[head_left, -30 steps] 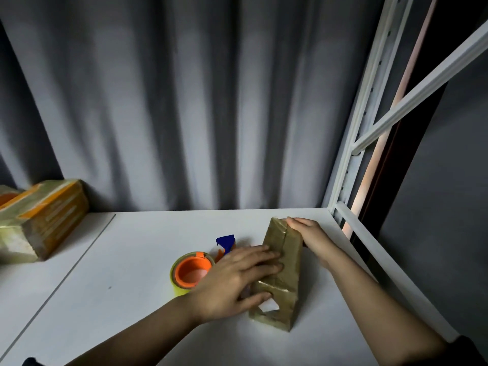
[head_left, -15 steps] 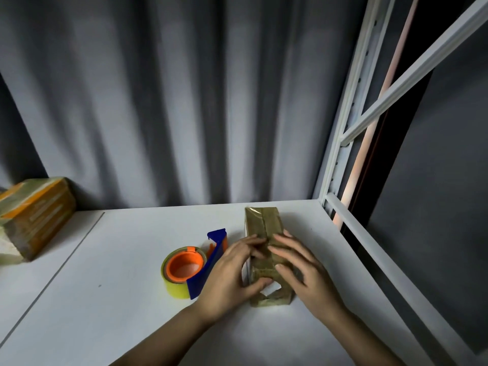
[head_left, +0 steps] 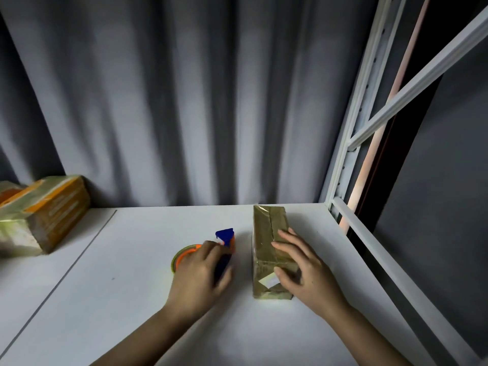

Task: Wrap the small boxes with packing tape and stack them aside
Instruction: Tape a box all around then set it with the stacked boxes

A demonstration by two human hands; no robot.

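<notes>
The small box (head_left: 269, 247), already skinned in brownish tape, lies flat on the white worktop (head_left: 111, 299) with its long axis running straight away from the person, near end by the right wrist, far end toward the curtain (head_left: 184, 101). The right hand (head_left: 303, 270) rests on its near half, fingers fairly straight along the top and thumb at the near end where a patch of white, possibly bare card, shows; the grip there is spread, steadying, not pinching. Just to the left, with a strip of bare worktop between, the left hand (head_left: 198, 276) is curled over the tape dispenser (head_left: 224, 249), its fingers wrapped on the blue handle while the orange-cored roll (head_left: 182, 256) peeks out on the far side of the knuckles. The dispenser lies roughly parallel to the box, so the next pass likely means lifting it across to the right and laying tape along that long axis or over the white near end. The left hand is plainly the nearer one to the tape. Finished boxes (head_left: 45, 215) sit well apart at far left.
</notes>
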